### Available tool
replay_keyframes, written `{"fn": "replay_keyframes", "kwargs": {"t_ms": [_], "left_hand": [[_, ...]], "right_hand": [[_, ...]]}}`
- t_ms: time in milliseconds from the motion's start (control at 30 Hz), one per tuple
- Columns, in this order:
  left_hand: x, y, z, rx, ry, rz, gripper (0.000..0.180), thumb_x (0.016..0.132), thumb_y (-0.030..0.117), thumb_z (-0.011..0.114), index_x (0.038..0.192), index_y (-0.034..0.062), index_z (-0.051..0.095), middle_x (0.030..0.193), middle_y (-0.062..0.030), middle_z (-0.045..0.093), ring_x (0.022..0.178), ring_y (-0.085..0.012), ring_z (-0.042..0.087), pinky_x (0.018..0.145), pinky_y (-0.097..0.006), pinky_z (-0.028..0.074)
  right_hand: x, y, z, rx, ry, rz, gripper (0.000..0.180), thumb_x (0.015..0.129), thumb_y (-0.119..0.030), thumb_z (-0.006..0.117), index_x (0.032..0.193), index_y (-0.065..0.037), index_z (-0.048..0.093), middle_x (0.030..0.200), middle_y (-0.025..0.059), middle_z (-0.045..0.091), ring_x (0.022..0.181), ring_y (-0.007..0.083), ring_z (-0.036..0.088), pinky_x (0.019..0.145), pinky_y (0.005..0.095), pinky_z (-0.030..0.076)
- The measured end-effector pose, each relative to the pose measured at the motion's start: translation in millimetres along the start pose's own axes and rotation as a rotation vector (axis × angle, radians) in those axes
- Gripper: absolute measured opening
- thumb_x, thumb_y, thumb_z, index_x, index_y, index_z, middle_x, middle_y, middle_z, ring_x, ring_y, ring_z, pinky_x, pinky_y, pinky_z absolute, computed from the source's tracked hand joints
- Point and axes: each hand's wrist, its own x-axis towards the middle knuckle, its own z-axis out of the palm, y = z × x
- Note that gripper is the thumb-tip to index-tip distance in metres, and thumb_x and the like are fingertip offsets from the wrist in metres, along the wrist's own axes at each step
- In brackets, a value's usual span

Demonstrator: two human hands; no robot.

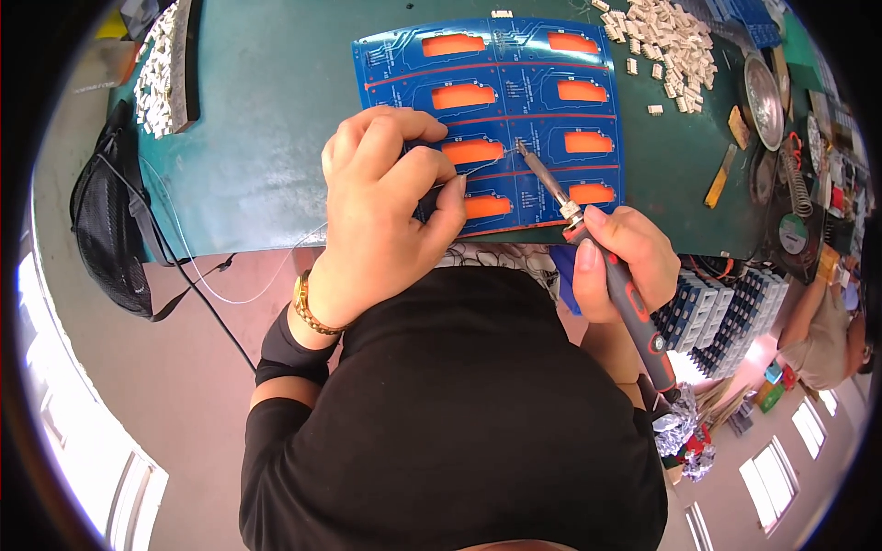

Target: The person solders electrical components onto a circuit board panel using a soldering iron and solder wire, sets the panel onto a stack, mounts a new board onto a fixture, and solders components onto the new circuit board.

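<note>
A blue circuit board panel [542, 99] with orange rectangular openings lies on the green work mat. My right hand [634, 262] is wrapped round the grey and red handle of a soldering iron [549, 181]. Its tip meets the board near the middle column, in the third row of openings. My left hand [390, 188] pinches a thin solder wire [489, 163] between thumb and forefinger, over the board's left half. The wire's end reaches the iron's tip. From that hand the wire trails off to the left, past the table edge.
White connectors [675, 50] are heaped at the back right, more [154, 83] at the far left beside a dark bar. A black mesh bag [110, 220] hangs at the left edge. On the right are a yellow-handled tool [719, 179], a metal dish [763, 101] and a coiled-spring stand [797, 184]. Another person [822, 335] sits farther right.
</note>
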Motion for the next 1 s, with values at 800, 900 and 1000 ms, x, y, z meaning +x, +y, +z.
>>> {"fn": "replay_keyframes", "kwargs": {"t_ms": [800, 900, 1000], "left_hand": [[-5, 14, -9, 0.004, -0.124, -0.013, 0.016, 0.065, 0.004, 0.070, 0.075, 0.0113, 0.059, 0.108, -0.0036, 0.058, 0.114, -0.0356, 0.049, 0.093, -0.062, 0.028], [-6, 19, -9, 0.090, -0.191, 0.000, 0.016, 0.064, 0.004, 0.070, 0.074, 0.0113, 0.060, 0.109, -0.0033, 0.058, 0.116, -0.0371, 0.048, 0.091, -0.067, 0.028], [-7, 20, -7, 0.102, -0.180, 0.017, 0.016, 0.064, 0.004, 0.070, 0.074, 0.0112, 0.060, 0.109, -0.0032, 0.058, 0.116, -0.0378, 0.048, 0.090, -0.068, 0.028]], "right_hand": [[-9, -24, -19, 0.019, 0.055, 0.124, 0.027, 0.067, 0.003, 0.059, 0.093, 0.007, 0.065, 0.060, 0.0078, 0.059, 0.042, 0.0157, 0.047, 0.040, 0.0251, 0.036], [-8, -31, -26, -0.002, -0.045, 0.114, 0.024, 0.067, 0.001, 0.061, 0.090, 0.005, 0.065, 0.059, 0.0074, 0.060, 0.041, 0.0156, 0.046, 0.040, 0.0255, 0.036], [-8, -31, -24, -0.002, -0.061, 0.078, 0.024, 0.066, 0.002, 0.062, 0.089, 0.005, 0.066, 0.059, 0.0078, 0.060, 0.041, 0.0156, 0.049, 0.040, 0.0252, 0.036]]}}
